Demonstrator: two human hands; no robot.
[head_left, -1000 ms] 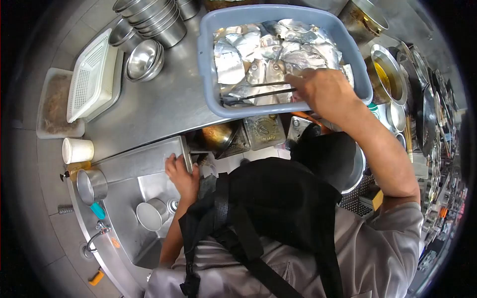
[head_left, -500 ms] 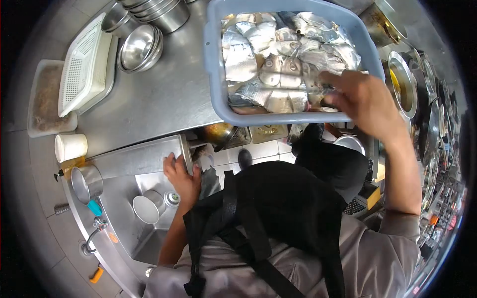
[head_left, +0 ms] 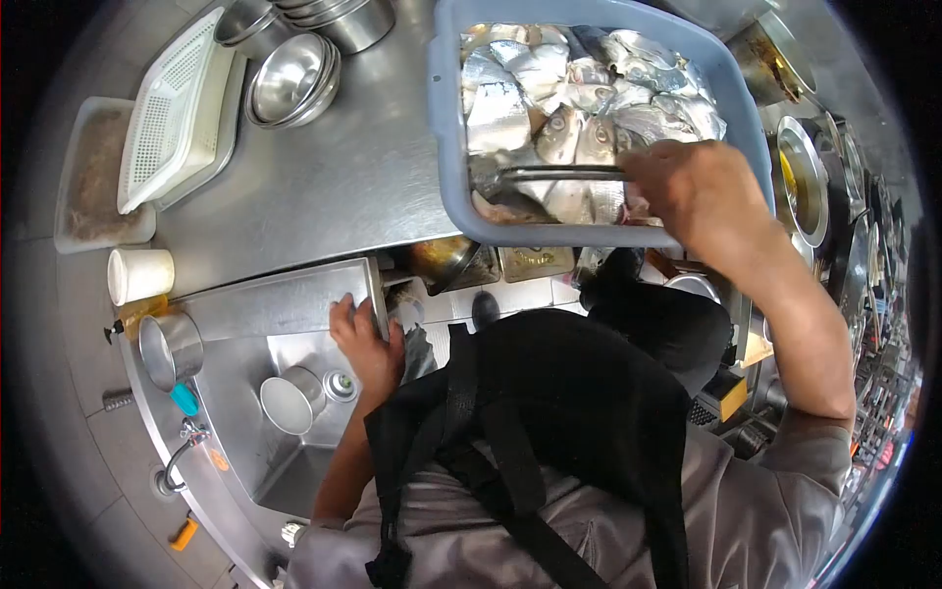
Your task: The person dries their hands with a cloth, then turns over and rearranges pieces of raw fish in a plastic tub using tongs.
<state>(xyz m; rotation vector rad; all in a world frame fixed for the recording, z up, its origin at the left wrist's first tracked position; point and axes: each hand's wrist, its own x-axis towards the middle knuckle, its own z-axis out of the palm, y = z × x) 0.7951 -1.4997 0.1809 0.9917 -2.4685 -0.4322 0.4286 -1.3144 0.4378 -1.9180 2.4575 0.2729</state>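
Observation:
My right hand (head_left: 692,191) is closed around the handle of a long-handled metal utensil (head_left: 564,174). The utensil lies level over the near part of a grey-blue plastic tub (head_left: 453,211). Its far end, at the left, is blurred, so its exact kind is unclear. Pieces of silvery fish (head_left: 498,116) fill the tub, along with fish heads (head_left: 577,135) near the middle. Lower left, my left hand (head_left: 365,344) grips the edge of the steel sink (head_left: 285,304), fingers on one side and thumb on the other.
The tub stands on a steel counter (head_left: 363,167). Nested metal bowls (head_left: 292,80) and a white perforated basket (head_left: 177,118) are at its left. A metal pot (head_left: 172,348) sits by the sink, and a white container (head_left: 291,401) lies inside it. Pans (head_left: 803,182) line the right side.
My right hand has moved slightly, and the utensil now shows clearly, stretching left across the tub. My left hand keeps its hold on the sink edge. The whole view has shifted slightly.

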